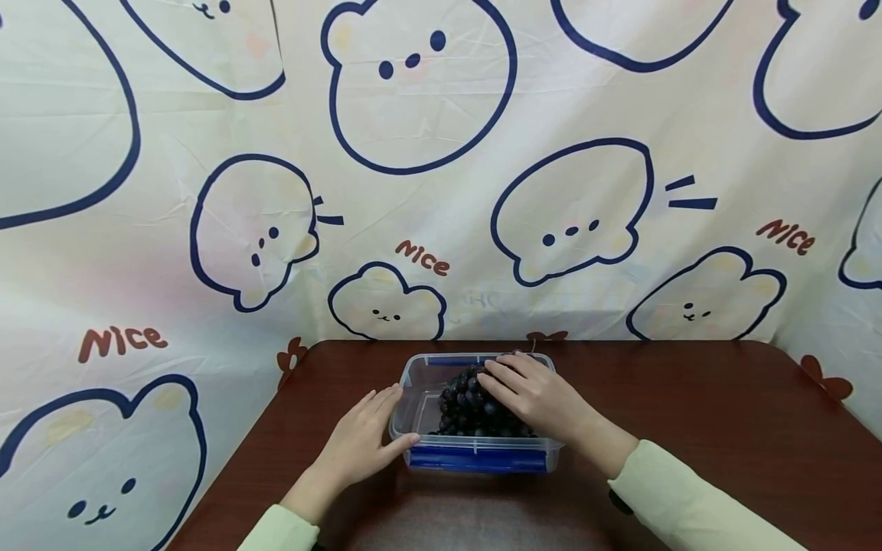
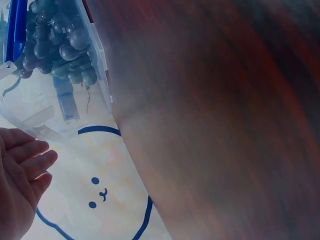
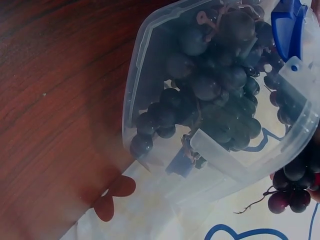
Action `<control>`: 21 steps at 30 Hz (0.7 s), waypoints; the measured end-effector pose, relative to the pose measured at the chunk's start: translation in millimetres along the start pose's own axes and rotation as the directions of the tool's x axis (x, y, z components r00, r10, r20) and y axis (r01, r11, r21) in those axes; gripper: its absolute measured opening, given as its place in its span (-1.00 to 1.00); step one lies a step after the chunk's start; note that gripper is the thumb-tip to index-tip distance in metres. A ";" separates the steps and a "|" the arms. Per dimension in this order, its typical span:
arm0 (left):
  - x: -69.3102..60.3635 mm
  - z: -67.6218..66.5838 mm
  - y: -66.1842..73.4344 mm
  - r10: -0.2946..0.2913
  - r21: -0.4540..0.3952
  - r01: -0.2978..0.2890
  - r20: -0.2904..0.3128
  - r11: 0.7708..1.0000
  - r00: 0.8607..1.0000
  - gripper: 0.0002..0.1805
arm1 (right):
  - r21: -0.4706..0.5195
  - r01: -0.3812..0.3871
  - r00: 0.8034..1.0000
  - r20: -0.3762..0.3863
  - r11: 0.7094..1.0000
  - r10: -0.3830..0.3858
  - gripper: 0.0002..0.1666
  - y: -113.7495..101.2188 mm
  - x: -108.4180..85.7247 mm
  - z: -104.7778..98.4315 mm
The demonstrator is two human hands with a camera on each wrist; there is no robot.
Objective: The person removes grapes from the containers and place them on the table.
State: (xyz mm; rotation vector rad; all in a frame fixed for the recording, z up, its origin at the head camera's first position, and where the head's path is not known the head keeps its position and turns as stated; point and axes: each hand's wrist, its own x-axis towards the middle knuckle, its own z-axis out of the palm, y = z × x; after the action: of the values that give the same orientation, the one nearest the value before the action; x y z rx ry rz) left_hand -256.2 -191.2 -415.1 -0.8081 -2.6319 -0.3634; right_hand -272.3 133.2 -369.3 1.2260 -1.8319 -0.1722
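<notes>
A clear plastic container with a blue front latch stands on the table, with dark grapes heaped in its middle and right. My right hand reaches over the right wall and holds the upper part of the bunch, its fingers spread across the grapes. In the right wrist view, some held grapes show above the rim with a thin stem; the fingers there are mostly out of frame. My left hand rests against the container's left side, fingers fairly straight, thumb at the front left corner.
The dark reddish-brown table extends on both sides of the container. Behind it hangs a pale cloth with cartoon bear outlines, which also covers the left and right sides.
</notes>
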 end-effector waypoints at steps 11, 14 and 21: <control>0.6 -1.4 0.9 -0.017 -0.002 0.017 0.023 1.000 1.000 -0.14 | -0.061 -0.019 0.999 -0.045 0.998 0.017 -0.37 8.5 2.8 -8.4; 0.5 -1.8 0.9 -0.020 -0.006 0.020 0.025 1.000 1.000 -0.13 | -0.067 -0.030 0.998 -0.058 0.997 0.026 -0.40 12.1 2.7 -10.5; 0.3 -0.9 0.3 -0.012 -0.006 0.012 0.017 1.000 1.000 -0.14 | -0.097 -0.052 0.995 -0.094 0.994 0.043 -0.45 20.5 2.7 -15.7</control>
State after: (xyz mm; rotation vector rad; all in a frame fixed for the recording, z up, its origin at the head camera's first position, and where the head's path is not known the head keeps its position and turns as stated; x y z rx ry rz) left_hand -256.0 -191.1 -414.1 -0.8006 -2.6539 -0.3690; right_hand -274.9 146.6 -347.3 1.1028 -1.7505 -0.1750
